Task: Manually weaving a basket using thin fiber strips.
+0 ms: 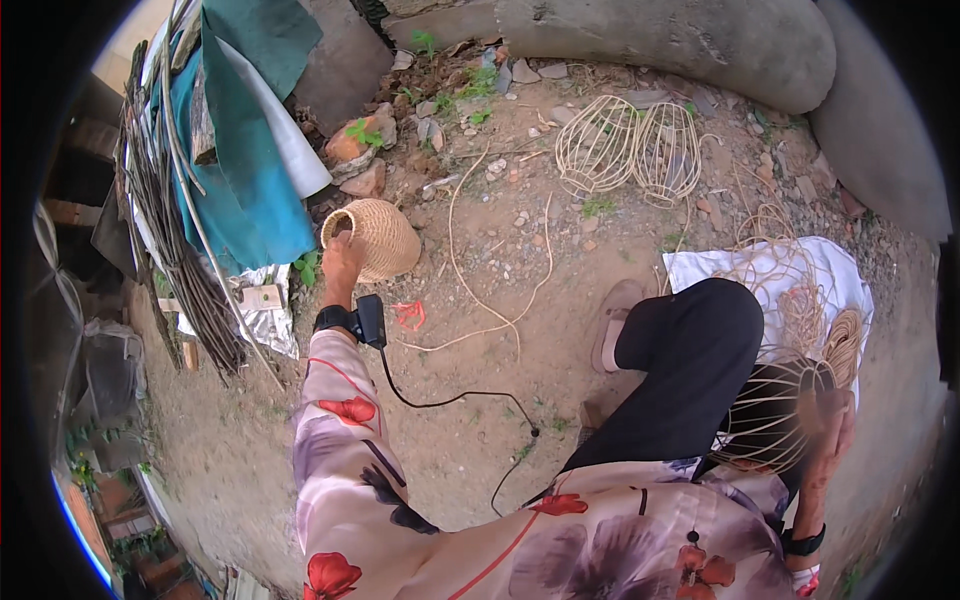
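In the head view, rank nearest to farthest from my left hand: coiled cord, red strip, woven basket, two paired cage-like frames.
1. Woven basket: at the left hand.
2. Red strip: below the basket.
3. Two cage-like frames: upper right.
4. Coiled cord: far right.

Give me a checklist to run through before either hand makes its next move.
1. Left hand at the rim of the woven basket: ok.
2. Right hand gripping the ribbed frame firmly: cannot tell; the fingers are blurred.
3. Two other ribbed frames apart from both hands: ok, on the ground farther off.
4. Coiled strand on the white cloth: ok.
5. Long pale strand gathered up: not ok, looped loosely on the ground.
6. Black cable apart from the woven basket: ok.
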